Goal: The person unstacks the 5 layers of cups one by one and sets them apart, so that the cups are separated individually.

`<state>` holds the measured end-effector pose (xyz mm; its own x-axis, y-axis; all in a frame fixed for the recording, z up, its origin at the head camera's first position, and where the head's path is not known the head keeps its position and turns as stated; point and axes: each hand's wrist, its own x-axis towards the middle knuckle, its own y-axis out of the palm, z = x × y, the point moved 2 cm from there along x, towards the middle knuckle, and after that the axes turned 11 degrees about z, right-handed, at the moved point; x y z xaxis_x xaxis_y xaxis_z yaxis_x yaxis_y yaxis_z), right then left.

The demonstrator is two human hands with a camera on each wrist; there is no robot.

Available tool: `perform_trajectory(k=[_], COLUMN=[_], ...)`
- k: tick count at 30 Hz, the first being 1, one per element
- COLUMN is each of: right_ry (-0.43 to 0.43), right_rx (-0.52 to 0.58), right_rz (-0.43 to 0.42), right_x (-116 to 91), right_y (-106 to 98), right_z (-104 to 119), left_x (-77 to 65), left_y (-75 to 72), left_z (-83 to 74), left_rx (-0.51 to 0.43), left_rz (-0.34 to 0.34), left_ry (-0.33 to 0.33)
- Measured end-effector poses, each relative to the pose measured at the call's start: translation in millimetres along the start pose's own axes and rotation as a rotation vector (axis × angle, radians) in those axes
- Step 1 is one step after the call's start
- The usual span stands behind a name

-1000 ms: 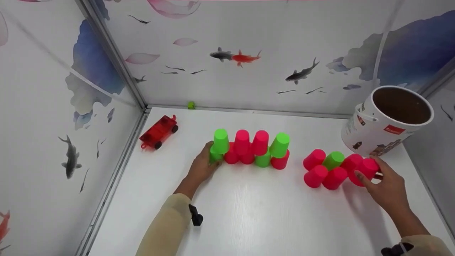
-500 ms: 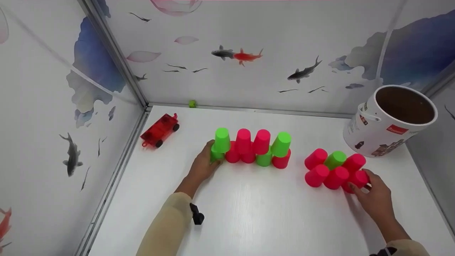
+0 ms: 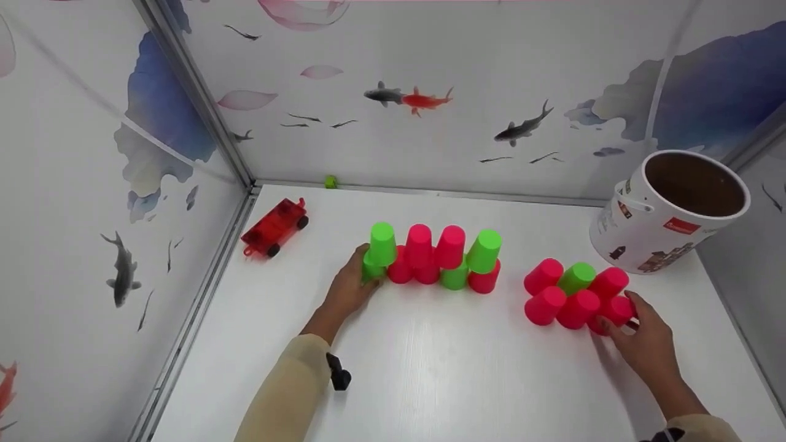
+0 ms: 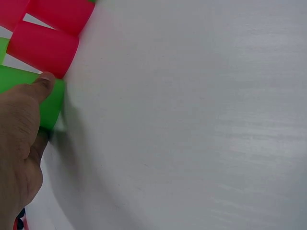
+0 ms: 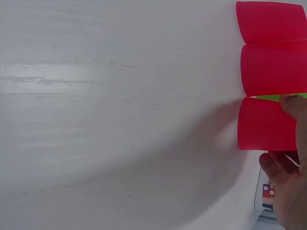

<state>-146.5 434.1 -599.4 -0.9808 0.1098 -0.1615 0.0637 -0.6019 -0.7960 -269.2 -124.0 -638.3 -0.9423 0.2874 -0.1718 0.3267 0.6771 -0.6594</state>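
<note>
My left hand (image 3: pixel 351 287) grips a green cup (image 3: pixel 370 270) at the left end of a row of upside-down cups. Another green cup (image 3: pixel 382 244) rests on top of it, with two pink cups and a green one (image 3: pixel 484 250) along the upper row. In the left wrist view the thumb lies across the held cup's side, close to a pink cup (image 4: pixel 45 50). My right hand (image 3: pixel 651 344) holds a pink cup (image 5: pixel 266 124) by its sides at the near right end of a second group. That group has a green cup (image 3: pixel 577 278) at its back, between pink ones.
A white printed bucket (image 3: pixel 651 227) stands at the back right, behind the second group. A red toy wagon (image 3: pixel 276 227) sits at the back left. A small green piece (image 3: pixel 330 182) lies by the back wall (image 3: pixel 430 153). The white table (image 3: pixel 430 368) runs toward me.
My right hand has moved left and toward me with the pink cup, from the group's right side to the front row's end. The left hand keeps its place on the green cup.
</note>
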Motion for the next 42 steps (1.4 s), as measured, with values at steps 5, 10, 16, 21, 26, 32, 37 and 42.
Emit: perform_trajectory(k=[5, 10, 16, 21, 26, 32, 37, 42], right_ry=[-0.058, -0.202, -0.344, -0.433, -0.453, -0.523, -0.519, -0.478], right_rx=[-0.011, -0.004, 0.004, 0.035, 0.025, 0.019, 0.020, 0.067], right_rz=[-0.068, -0.212, -0.247, -0.180, -0.065, 0.022, 0.074, 0.129], right_x=[-3, -4, 9, 25, 39, 53, 62, 66], right_y=[-6, -15, -16, -9, 5, 30, 49, 60], right_z=[9, 35, 77, 116, 157, 196, 214, 222], left_x=[-2.8, -5.2, -4.9, -4.4, -3.7, -2.9, -2.5, -2.4], left_y=[1.9, 2.0, 3.6, 3.1, 2.1, 0.7, -0.5, -2.6], left_z=[2.9, 4.7, 6.1, 6.2, 6.2, 5.7, 2.8, -1.2], left_rx=[-0.009, -0.020, -0.030, -0.031, -0.020, -0.012, -0.011, 0.002], left_rz=[-0.002, -0.007, 0.010, 0.007, -0.002, -0.014, -0.023, -0.026], left_ry=[0.008, 0.022, -0.009, -0.001, 0.028, 0.032, 0.050, 0.069])
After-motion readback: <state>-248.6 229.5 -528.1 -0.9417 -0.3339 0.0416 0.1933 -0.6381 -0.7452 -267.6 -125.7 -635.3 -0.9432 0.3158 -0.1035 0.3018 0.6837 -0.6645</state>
